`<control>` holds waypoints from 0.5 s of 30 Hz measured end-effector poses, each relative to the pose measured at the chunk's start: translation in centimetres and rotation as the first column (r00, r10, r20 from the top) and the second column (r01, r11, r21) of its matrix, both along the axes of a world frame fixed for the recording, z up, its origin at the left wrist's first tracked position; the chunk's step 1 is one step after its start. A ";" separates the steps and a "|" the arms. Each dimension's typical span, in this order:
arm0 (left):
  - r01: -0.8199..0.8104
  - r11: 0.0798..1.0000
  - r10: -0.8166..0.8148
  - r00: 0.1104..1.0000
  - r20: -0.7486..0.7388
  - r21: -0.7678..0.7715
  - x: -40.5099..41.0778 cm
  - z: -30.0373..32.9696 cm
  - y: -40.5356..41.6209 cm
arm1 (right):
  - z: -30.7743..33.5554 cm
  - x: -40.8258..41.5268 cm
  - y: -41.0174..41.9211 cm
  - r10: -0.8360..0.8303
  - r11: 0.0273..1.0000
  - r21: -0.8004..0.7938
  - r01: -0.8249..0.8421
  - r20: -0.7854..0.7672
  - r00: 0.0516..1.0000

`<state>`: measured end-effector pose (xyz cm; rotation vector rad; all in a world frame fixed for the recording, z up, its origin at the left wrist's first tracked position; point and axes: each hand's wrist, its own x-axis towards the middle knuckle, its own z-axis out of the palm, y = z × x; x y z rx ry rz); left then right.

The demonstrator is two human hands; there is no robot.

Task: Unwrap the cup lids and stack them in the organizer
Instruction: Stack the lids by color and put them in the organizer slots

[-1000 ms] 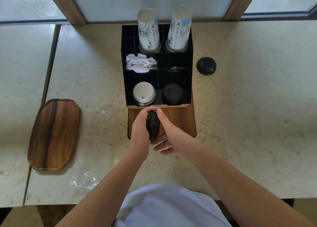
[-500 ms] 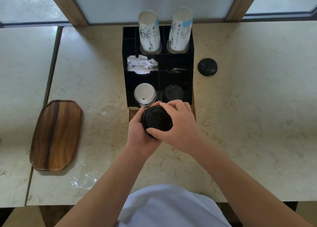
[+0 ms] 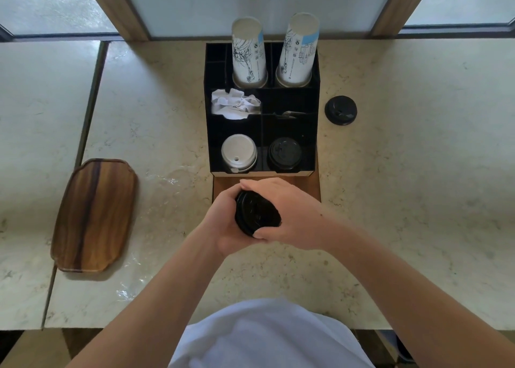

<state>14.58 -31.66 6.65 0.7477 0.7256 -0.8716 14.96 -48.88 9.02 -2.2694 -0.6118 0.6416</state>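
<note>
Grip: we clasp the black lid stack between left hand and right hand.
Place: stack hovers at 6 o'clock of the organizer.
Front compartments: white lids, black lids.

Both hands sit close together just in front of the black organizer, which stands at the middle of the surface against its far edge. Above the organizer's front compartments the way down is open, but each already holds a pile: white lids on the left, black lids on the right. Two tall cup stacks rise from the back row and block reach from behind. Crumpled paper fills a middle compartment. To the right of the organizer lies a loose black lid; past it the surface is bare to its right edge. A wooden tray occupies the left side, with clear plastic film near the front edge.
</note>
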 end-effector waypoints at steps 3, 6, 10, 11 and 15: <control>-0.052 0.999 0.052 0.998 -0.035 0.018 -0.2 -0.3 -0.2 | -0.5 0.2 0.2 -0.021 1.000 0.007 0.022 -0.059 0.998; -0.087 0.996 0.088 0.995 -0.042 0.034 -0.6 -0.4 -0.4 | -1.0 0.2 0.2 -0.019 1.000 0.013 0.020 -0.103 0.994; -0.209 0.977 0.210 0.978 -0.017 0.046 -1.0 -0.4 -1.1 | -1.5 0.0 0.3 -0.058 0.997 0.039 0.063 -0.125 0.990; -0.234 0.971 0.235 0.972 -0.003 0.043 -1.0 -0.4 -1.2 | -1.5 0.0 0.4 -0.068 0.996 0.047 0.074 -0.126 0.990; -0.255 0.967 0.256 0.962 0.097 -0.023 -1.2 -0.3 -1.1 | -1.3 0.0 0.7 -0.106 0.992 0.063 0.111 -0.082 0.991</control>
